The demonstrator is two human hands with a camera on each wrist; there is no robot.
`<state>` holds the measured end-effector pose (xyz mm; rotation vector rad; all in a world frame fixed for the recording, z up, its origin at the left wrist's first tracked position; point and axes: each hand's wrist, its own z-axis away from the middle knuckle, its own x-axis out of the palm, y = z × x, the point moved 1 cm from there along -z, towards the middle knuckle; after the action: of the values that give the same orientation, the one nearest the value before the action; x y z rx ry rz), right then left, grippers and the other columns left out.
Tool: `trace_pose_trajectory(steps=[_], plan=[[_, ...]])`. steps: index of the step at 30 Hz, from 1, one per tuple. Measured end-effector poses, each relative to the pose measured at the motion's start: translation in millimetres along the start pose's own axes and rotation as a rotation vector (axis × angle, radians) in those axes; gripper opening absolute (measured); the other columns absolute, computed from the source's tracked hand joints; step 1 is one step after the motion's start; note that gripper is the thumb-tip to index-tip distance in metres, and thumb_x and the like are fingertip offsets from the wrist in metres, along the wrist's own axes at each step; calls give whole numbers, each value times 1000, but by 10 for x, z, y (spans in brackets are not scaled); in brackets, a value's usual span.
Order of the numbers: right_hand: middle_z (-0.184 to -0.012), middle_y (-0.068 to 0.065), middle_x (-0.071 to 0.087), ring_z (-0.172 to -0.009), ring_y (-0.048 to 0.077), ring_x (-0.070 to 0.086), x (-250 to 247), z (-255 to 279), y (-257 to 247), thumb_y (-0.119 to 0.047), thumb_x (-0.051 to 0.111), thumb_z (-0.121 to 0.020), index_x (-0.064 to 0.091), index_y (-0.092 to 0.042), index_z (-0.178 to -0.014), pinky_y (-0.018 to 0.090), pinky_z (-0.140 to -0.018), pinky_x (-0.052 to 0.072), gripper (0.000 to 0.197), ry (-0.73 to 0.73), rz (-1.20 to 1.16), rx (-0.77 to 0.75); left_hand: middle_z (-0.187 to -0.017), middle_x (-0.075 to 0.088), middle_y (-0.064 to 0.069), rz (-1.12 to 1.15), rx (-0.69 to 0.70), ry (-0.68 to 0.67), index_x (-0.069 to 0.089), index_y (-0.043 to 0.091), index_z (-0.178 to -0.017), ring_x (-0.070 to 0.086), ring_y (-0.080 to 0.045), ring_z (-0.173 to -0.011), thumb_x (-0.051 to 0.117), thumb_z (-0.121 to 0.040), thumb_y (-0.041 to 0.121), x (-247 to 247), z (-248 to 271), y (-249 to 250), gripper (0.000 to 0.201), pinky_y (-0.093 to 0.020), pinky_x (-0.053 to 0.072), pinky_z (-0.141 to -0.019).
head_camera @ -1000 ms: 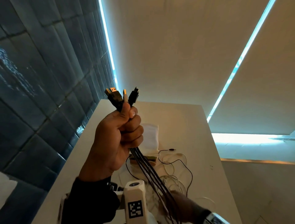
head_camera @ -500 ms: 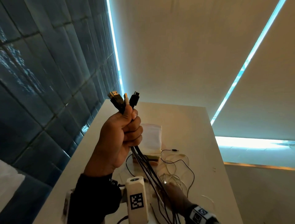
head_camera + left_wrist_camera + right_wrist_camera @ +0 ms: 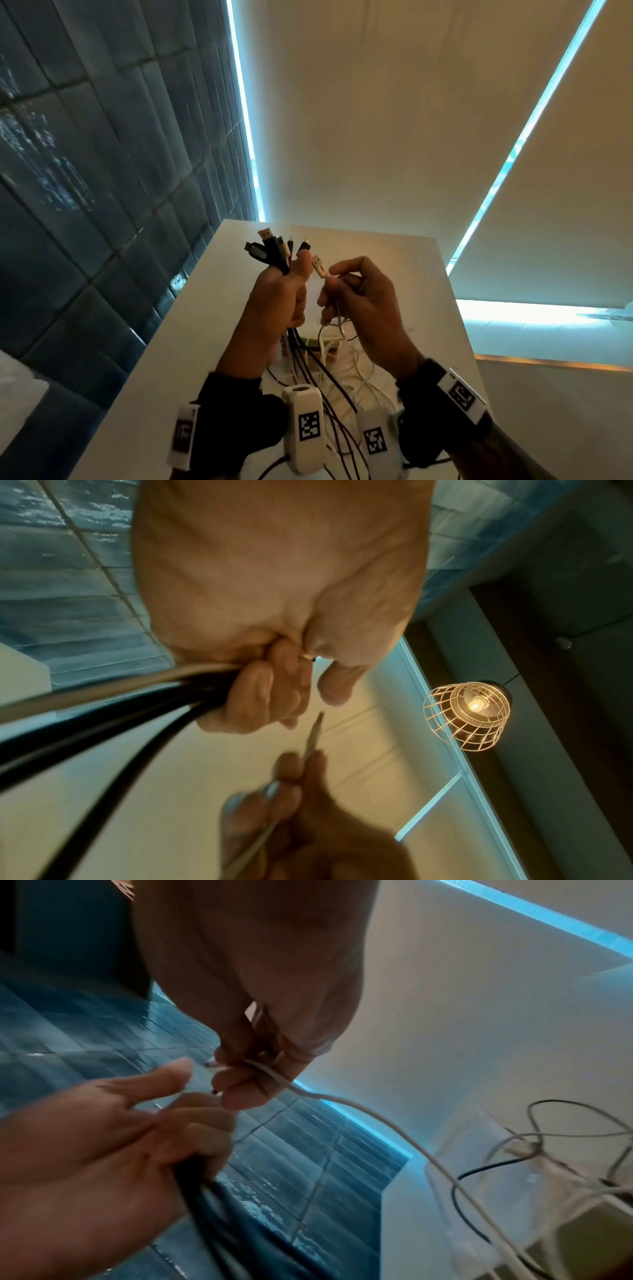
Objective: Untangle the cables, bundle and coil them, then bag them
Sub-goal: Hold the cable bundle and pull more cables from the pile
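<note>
My left hand [image 3: 284,294] grips a bundle of mostly black cables [image 3: 270,251] upright above the table, their plugs fanning out over the fist. Their tails [image 3: 308,373] hang down to the tabletop. In the left wrist view the bundle [image 3: 137,696] leaves the curled fingers to the left. My right hand [image 3: 356,294] is raised beside it and pinches a white cable [image 3: 320,266] just below its plug. The white cord [image 3: 342,1102] trails from those fingers [image 3: 246,1080] down toward the table.
A white table [image 3: 394,267] stands against a dark blue tiled wall [image 3: 102,171]. Loose white and black cables [image 3: 359,373] lie tangled under my hands, over a pale folded bag [image 3: 318,334]. A lit cage lamp [image 3: 467,712] hangs overhead.
My right hand has risen from the table with a white cable end, level with the left hand. The left fist with the bundle has dropped lower in view, and more plugs show above it.
</note>
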<state>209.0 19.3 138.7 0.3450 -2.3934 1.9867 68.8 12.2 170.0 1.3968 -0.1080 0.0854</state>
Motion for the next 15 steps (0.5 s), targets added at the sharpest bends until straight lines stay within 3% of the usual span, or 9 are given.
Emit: trace_pose_trajectory(steps=[4, 9, 12, 15], plan=[[-68, 15, 66, -52, 30, 58, 89, -21, -66, -12, 56, -94, 48, -2, -99, 34, -47, 53, 14, -30, -16, -30, -52, 46, 3, -151, 115, 42, 60, 12, -88, 40, -4, -39, 48, -96, 39, 75, 27, -23, 31, -18, 34, -40], [-60, 4, 57, -49, 14, 50, 20, 62, 42, -24, 56, -92, 61, -2, -89, 24, -47, 44, 23, -144, 104, 19, -44, 35, 9, 42, 191, 83, 60, 13, -88, 26, -5, -37, 46, -97, 33, -7, -4, 33, 26, -18, 25, -37], [-59, 4, 50, -48, 10, 41, 32, 39, 16, -15, 54, -95, 62, 1, -85, 21, -45, 36, 21, -101, 68, -31, -46, 38, 8, -80, 203, 10, 63, 13, -92, 30, -4, -38, 46, -97, 35, 46, -11, 5, 29, -18, 27, -38], [-58, 0, 48, -48, 7, 38, 45, -24, -25, -15, 51, -97, 61, 1, -85, 20, -46, 34, 22, -151, 80, -47, -46, 43, 9, -170, 230, 70, 63, 16, -82, 36, -3, -37, 44, -96, 40, 80, -31, -11, 34, -15, 30, -39]])
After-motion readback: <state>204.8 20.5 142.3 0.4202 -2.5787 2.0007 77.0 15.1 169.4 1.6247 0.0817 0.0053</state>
